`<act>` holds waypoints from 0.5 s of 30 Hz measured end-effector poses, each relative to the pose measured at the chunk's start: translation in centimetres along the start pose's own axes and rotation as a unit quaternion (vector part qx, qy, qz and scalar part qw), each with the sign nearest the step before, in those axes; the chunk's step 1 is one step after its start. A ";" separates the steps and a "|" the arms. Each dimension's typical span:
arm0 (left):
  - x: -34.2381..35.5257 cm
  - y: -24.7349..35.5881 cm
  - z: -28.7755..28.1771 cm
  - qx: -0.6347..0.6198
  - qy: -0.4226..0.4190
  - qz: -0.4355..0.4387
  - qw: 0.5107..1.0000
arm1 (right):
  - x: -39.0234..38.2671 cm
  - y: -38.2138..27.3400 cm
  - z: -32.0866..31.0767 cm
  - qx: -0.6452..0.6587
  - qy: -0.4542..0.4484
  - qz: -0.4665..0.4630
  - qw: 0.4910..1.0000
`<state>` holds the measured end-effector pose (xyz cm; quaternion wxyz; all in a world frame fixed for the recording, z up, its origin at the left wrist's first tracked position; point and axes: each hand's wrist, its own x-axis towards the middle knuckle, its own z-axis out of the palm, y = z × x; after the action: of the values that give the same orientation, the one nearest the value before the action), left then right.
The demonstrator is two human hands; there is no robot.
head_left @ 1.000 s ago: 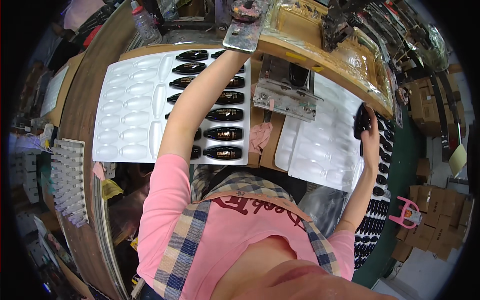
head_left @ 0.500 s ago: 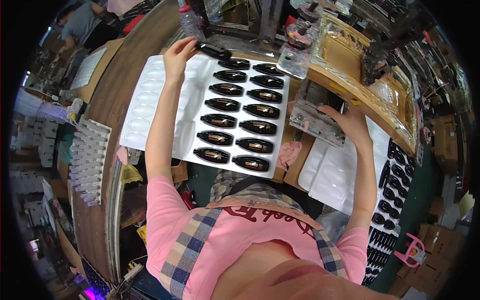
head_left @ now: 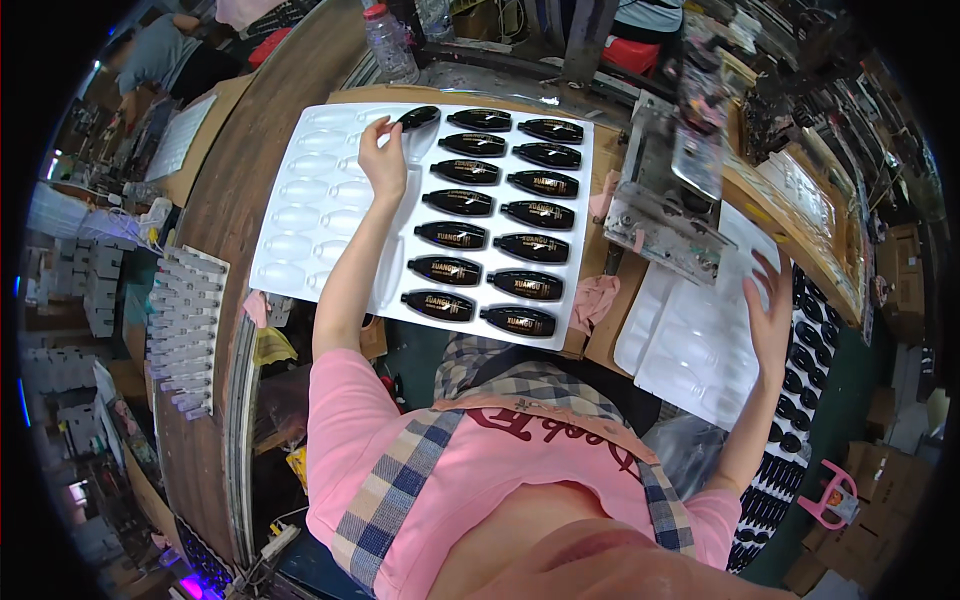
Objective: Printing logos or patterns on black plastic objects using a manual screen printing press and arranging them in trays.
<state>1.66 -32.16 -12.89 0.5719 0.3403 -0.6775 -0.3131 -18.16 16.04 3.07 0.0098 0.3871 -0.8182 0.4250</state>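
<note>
Left hand (head_left: 383, 160) out over the far left part of the white moulded tray (head_left: 300, 215), fingers pinched on one glossy black bottle (head_left: 417, 118). The bottle is tilted, its far end just beside the top of the filled rows, over an empty pocket; I cannot tell whether it touches the tray.

Two columns on the tray's right side are full of black bottles lying flat (head_left: 490, 235), gold print up. The columns to the left of them are bare pockets.

Right hand (head_left: 772, 320) well off to the right, fingers spread wide, holding nothing, palm over a second, empty white tray (head_left: 690, 350). Just right of it, a dark mat of loose black bottles (head_left: 800, 370) runs near to far.

A metal press-like fixture (head_left: 665, 205) stands between the two trays. A pink rag (head_left: 598, 298) lies at the near right edge of the filled tray. A clear plastic bottle (head_left: 388, 45) stands at the far edge of the bench.

Risks, as judged:
- The grip is a fingertip pinch on a smooth, glossy surface; the bottle could slip and knock its neighbour out of its pocket.
- Set down tilted, it may ride up on the pocket rim and not seat.
- The thin tray may flex or slide under a hard press.
- Fingers dragged across the print could smudge or scuff it.
</note>
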 end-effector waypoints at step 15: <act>-3.2 3.4 -1.4 0.119 -0.172 -0.042 0.977 | -4.7 4.1 -9.7 -0.081 0.199 0.097 0.972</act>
<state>3.06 -27.61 -11.74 0.3888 0.3747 -0.7833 -0.3080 -20.58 27.20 4.85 0.1622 0.2112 -0.8651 0.4250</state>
